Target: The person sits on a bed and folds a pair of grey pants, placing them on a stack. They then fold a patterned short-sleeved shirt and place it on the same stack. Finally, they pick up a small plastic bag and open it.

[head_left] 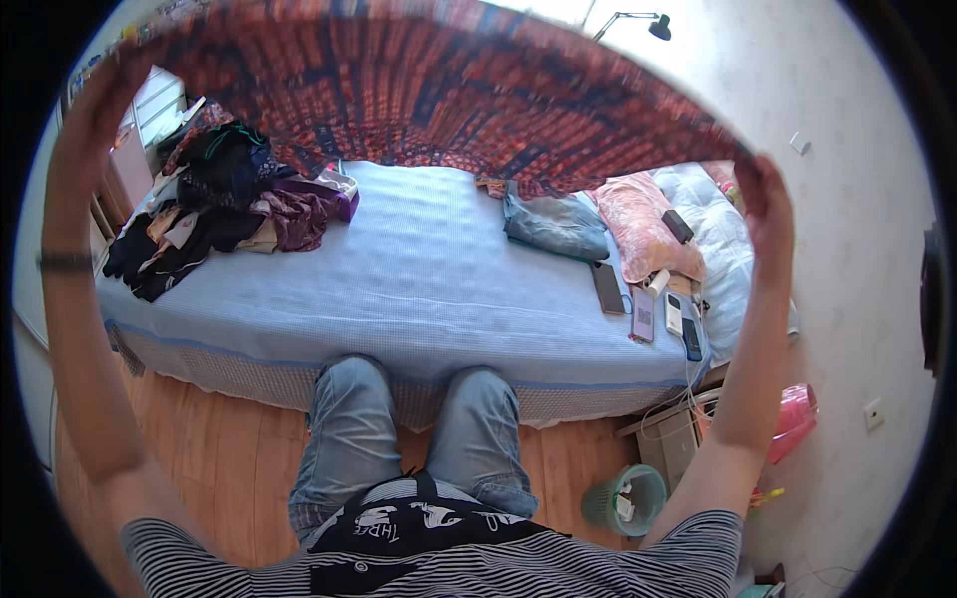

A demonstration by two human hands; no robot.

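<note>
A red and navy patterned cloth (429, 90) is stretched out in the air over the far side of the bed (409, 269), its lower edge sagging between my raised hands. My left hand (112, 90) is closed on its left end, high at the upper left; motion blurs the fingers a little. At the other end my right hand (768, 199) grips a corner of the same cloth. Whether it is a garment or a plain sheet of fabric, I cannot tell. Beyond it, part of the bed is hidden.
A heap of clothes (214, 199) covers the bed's left end. Folded jeans (553, 221), a pink pillow (643, 224), several phones (643, 314) and white cables lie at the right. On the wooden floor stands a green wastebasket (625, 498). A black desk lamp (658, 27) shows behind.
</note>
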